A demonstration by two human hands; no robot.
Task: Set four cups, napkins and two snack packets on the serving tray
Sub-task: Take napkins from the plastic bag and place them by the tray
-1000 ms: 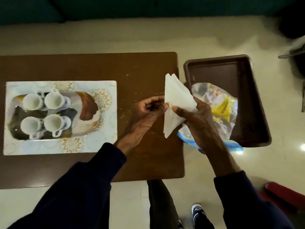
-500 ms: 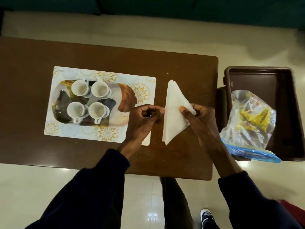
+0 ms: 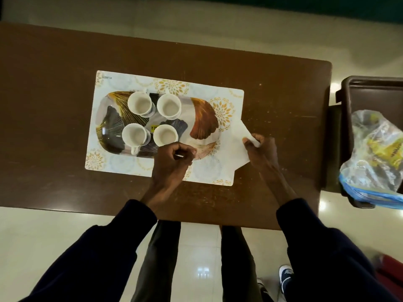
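Several white cups (image 3: 139, 103) stand grouped on the left half of the leaf-patterned serving tray (image 3: 204, 115), which lies on a pale floral placemat (image 3: 115, 163). My right hand (image 3: 262, 152) pinches a folded white napkin (image 3: 233, 147) that lies over the mat's right edge, just beside the tray's right end. My left hand (image 3: 172, 162) is curled over the tray's near rim; a small white sliver shows between its fingers. Yellow snack packets (image 3: 387, 149) sit inside a clear plastic bag (image 3: 370, 173) at the far right.
The brown wooden table (image 3: 54, 83) carries the mat and tray. A dark brown plastic bin (image 3: 370, 88) stands off the table's right end and holds the bag. Glossy tiled floor, my legs and a shoe are below.
Both hands have moved left with the napkin, from the bare table towards the tray. The napkin now overlaps the mat's right edge, and my left hand is over the tray's near rim.
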